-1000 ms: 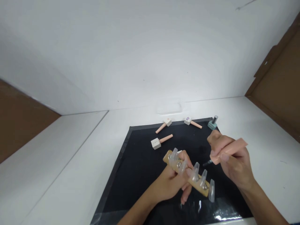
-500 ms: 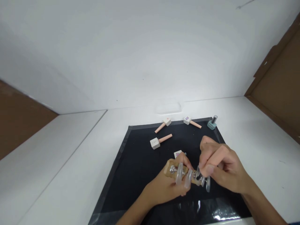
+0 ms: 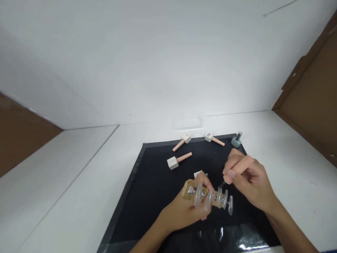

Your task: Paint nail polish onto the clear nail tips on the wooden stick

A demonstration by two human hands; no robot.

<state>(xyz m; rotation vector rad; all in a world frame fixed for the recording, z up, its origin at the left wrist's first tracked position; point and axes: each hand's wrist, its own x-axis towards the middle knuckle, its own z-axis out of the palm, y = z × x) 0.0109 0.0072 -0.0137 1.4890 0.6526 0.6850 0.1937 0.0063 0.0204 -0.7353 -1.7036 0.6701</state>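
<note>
My left hand (image 3: 185, 211) is wrapped round a wooden nail display stand (image 3: 186, 190), held tilted over the black mat. Several clear false nail tips (image 3: 209, 201) stick up from it in a row on metal mounts. Between the thumb and fingers of my right hand (image 3: 254, 181) is a nail polish brush (image 3: 244, 163) with a peach-pink cap handle. Its dark tip points down at the upper end of a middle nail tip; whether it touches I cannot tell. Behind my left hand a white polish bottle (image 3: 197, 174) is partly hidden.
White polish bottles with peach caps lie on the black mat (image 3: 155, 189): one (image 3: 173, 163) nearer, one (image 3: 186, 138) behind it, another (image 3: 209, 137) further right. A teal bottle (image 3: 236, 142) with a grey cap stands at the far right corner. Brown panels (image 3: 310, 77) flank the white surface.
My right hand has tilted and drawn back a little from the nail tips, so the brush's dark tip and the tips show more clearly. My left hand still holds the stand.
</note>
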